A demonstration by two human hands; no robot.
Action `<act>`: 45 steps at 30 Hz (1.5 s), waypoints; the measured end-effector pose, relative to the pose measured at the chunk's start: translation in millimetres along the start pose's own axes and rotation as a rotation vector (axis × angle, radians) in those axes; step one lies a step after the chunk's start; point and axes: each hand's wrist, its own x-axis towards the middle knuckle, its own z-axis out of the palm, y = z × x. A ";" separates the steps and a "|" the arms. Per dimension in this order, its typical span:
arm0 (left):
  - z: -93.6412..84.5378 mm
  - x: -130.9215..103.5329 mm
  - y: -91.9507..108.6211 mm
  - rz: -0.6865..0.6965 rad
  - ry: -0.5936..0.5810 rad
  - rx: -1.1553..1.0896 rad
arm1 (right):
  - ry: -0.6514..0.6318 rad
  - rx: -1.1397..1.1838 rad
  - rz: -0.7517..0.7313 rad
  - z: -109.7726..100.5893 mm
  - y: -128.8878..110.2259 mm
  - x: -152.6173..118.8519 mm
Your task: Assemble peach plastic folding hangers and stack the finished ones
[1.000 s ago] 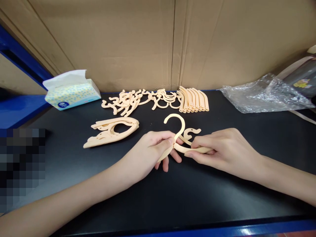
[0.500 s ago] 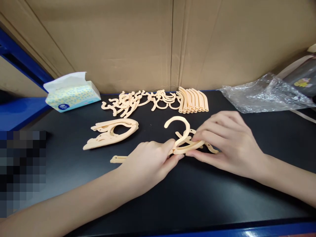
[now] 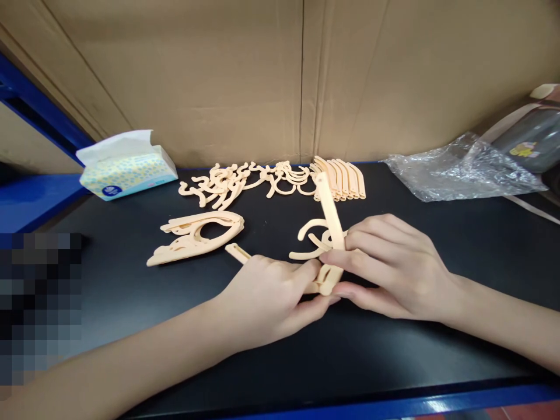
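Observation:
Between my hands is a set of joined cream plastic hanger pieces (image 3: 331, 219), with one straight arm pointing up and away. My left hand (image 3: 273, 294) is closed on a long piece whose end sticks out behind the knuckles. Fingers and thumb of my right hand (image 3: 394, 265) pinch the pieces near the joint. Just beyond them, a curved hook (image 3: 311, 226) and other loose pieces lie on the black table (image 3: 306, 361), partly hidden by the right fingers. A folded hanger assembly (image 3: 196, 238) rests to the left.
Along the back lie a pile of small curved parts (image 3: 225, 184) and a row of hanger arms (image 3: 350, 179). A tissue pack (image 3: 129, 169) sits at the back left. Clear plastic wrap (image 3: 464, 169) and a dark translucent bag (image 3: 529, 137) are at the right.
The held pieces have turned: a straight arm now points up between my hands, and the hook no longer stands over them. Both hands have shifted slightly toward me.

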 end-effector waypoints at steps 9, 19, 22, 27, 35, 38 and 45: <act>-10.3 5.4 -13.5 0.187 0.040 0.185 | -0.035 0.143 0.389 3.0 36.5 -2.1; -4.1 9.5 -24.2 0.076 0.050 0.139 | -0.157 0.340 0.357 8.5 40.6 -7.8; -2.5 10.1 -25.4 0.096 -0.009 0.060 | -0.084 0.464 0.417 9.4 44.1 -6.9; 1.4 10.8 -28.8 0.141 -0.054 0.045 | 0.039 0.619 0.602 11.4 53.2 -5.8; -3.0 14.2 -26.1 0.138 -0.040 0.124 | -0.040 0.636 0.679 14.1 56.9 -8.3; -3.3 14.3 -25.5 0.155 -0.033 0.161 | -0.116 0.549 0.562 15.9 56.9 -9.8; -4.5 11.6 -23.2 0.187 -0.015 0.232 | -0.290 0.375 0.383 19.8 53.8 -12.9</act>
